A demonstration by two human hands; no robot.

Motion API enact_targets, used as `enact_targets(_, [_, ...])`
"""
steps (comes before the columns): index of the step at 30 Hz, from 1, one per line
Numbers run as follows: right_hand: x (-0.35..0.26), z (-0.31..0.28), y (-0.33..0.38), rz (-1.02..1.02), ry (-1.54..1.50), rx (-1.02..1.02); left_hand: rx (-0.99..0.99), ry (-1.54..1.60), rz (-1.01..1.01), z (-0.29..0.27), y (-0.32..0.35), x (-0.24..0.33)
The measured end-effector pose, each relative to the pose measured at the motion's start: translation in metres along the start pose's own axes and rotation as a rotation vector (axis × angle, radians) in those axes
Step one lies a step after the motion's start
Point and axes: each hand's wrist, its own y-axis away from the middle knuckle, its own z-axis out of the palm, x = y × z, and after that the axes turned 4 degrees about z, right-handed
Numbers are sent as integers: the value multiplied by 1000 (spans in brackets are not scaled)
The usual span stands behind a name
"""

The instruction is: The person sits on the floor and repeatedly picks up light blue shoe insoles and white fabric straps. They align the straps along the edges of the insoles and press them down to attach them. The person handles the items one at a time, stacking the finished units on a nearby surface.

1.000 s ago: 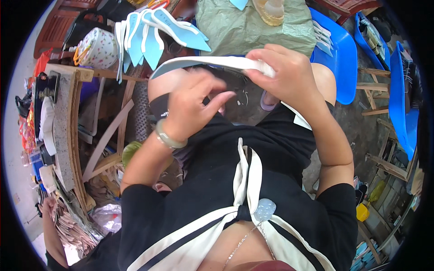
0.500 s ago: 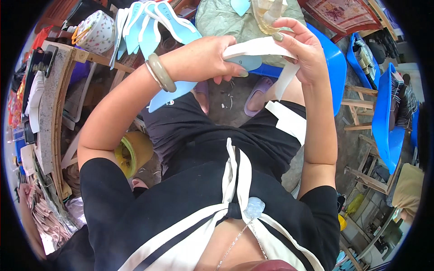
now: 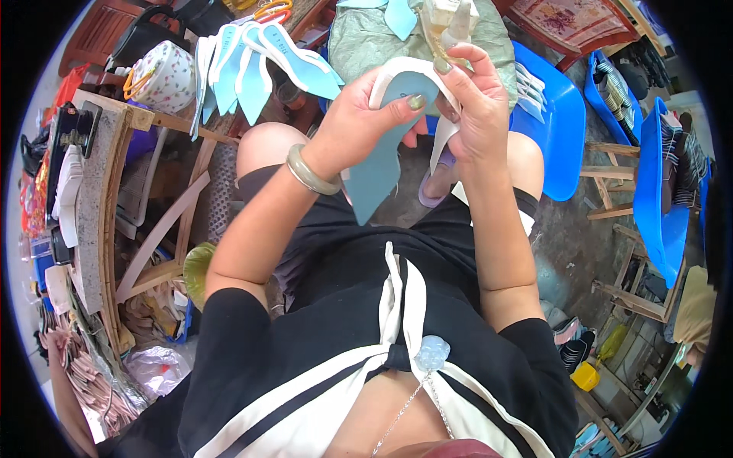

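Above my lap, my left hand [image 3: 366,118] grips a light-blue shoe insole [image 3: 374,183] with a pointed toe, its thumb pressed on the rounded heel. The toe points down toward me. A white strip [image 3: 412,64] runs along the edge of the heel, and its loose tail [image 3: 440,145] hangs below my right hand [image 3: 481,99]. Thumb and forefinger of that hand are pinched together on the strip at the heel's right side. Part of the strip is hidden behind the fingers. White pieces [image 3: 460,195] lie on my right thigh.
Several white-edged blue insoles [image 3: 252,69] hang over the bench at the left. Ahead, a green cloth-covered surface [image 3: 363,42] carries a blue insole [image 3: 400,19] and a cloudy container [image 3: 450,23]. Blue tubs [image 3: 561,149] and wooden racks [image 3: 618,172] stand to the right.
The insole has turned so its blue face shows and its toe points toward me. The white strip now curves around the heel. My left hand has shifted lower, my right hand slightly left.
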Motion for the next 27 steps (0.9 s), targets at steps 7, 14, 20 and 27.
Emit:
enact_targets(7, [-1,8,-14,48,133,-2,111,103,85,2,-1,-12])
enact_targets(14, [-24,-1,-37,175,251,-145,113,35,116,-3,-4,-7])
enact_targets(20, [1,6,-20,78,77,-54,126,99,107,1,-11,-17])
enact_targets(27, [-6,-4,-14,-26,628,-37,334,208,184,-1,-10,-20])
